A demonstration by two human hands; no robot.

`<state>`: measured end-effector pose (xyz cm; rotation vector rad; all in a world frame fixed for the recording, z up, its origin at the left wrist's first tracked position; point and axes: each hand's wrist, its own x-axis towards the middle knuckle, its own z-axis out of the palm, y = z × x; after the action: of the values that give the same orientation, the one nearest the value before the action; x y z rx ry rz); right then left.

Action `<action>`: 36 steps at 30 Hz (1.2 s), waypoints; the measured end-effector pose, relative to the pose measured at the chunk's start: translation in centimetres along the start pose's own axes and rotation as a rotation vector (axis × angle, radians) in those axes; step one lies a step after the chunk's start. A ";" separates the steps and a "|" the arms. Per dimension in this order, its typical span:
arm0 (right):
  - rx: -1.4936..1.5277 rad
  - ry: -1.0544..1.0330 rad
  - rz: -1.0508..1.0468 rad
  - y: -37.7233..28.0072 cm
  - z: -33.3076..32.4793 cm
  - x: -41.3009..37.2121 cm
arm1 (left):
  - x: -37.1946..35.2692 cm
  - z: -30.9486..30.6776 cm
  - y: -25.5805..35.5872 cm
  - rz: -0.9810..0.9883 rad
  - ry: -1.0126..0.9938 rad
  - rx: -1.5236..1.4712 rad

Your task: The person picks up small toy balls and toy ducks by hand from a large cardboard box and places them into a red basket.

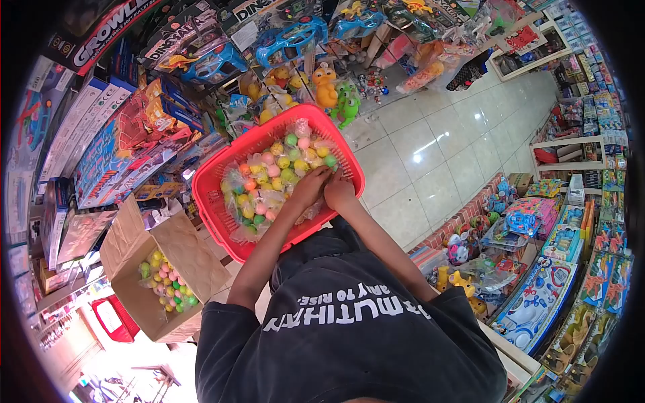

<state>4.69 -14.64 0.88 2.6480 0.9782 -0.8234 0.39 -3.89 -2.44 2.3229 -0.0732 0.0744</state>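
Note:
A red plastic basket (222, 235) holds many small balls (275, 171) in yellow, green, pink and orange, with clear plastic bags (302, 127) among them. Over the basket's right side my left hand (311, 186) is closed, its fingertips meeting those of my right hand. My right hand (339, 191) is closed as well, just inside the basket's near right rim. A green ball (330, 160) lies right beyond the fingertips. What the fingers pinch is too small and covered to make out.
At lower left stands an open cardboard box (134, 295) with more coloured balls (171, 282). Boxed toys (127, 148) are stacked on the left. Toy packs hang ahead, near a yellow duck toy (325, 84) and a green toy (347, 104). Toy shelves (537, 295) line the right, beside tiled floor (430, 148).

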 end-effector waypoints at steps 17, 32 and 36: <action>0.348 -0.033 -0.301 4.6 -4.7 0.7 | -0.4 -0.1 -0.9 0.082 0.018 -0.178; 0.203 -0.099 -0.257 2.9 -2.2 0.2 | -1.5 0.0 -0.1 0.033 -0.098 0.159; 0.178 -0.246 -0.320 2.9 -3.9 0.8 | -1.7 0.0 0.1 -0.001 -0.139 0.177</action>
<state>8.75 -15.05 3.62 2.4796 1.3325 -1.3266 -1.30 -3.90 -2.49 2.5032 -0.1403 -0.0849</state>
